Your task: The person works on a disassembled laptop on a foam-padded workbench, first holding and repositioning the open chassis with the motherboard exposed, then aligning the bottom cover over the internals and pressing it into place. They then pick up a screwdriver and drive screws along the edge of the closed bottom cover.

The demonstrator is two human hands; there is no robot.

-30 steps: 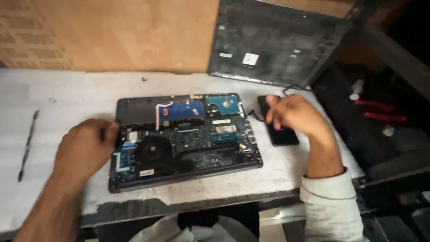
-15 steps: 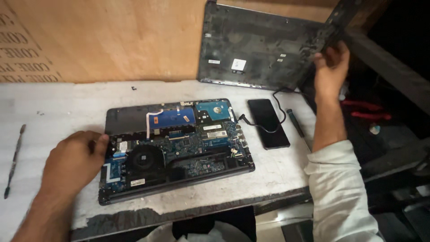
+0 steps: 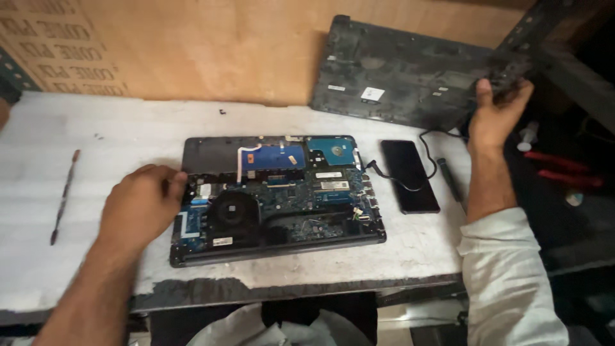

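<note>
Opened laptop (image 3: 278, 195) lies mid-desk (image 3: 128, 128), circuit board and fan exposed, long axis running 9 to 3 o'clock, near edge toward person. Left hand (image 3: 141, 205) rests curled on laptop's 9 o'clock edge, steadying it; not clamped. Right hand (image 3: 496, 112) at 2 o'clock, closed on corner of dark bottom cover (image 3: 410, 74), which leans against back wall. Step looks like handling of removed cover. Any next move needs firm grip and clearance over black phone (image 3: 410, 176) at 3 o'clock.

Bare table (image 3: 128, 128) left of laptop (image 3: 275, 198); phone (image 3: 410, 176) crowds right
</note>
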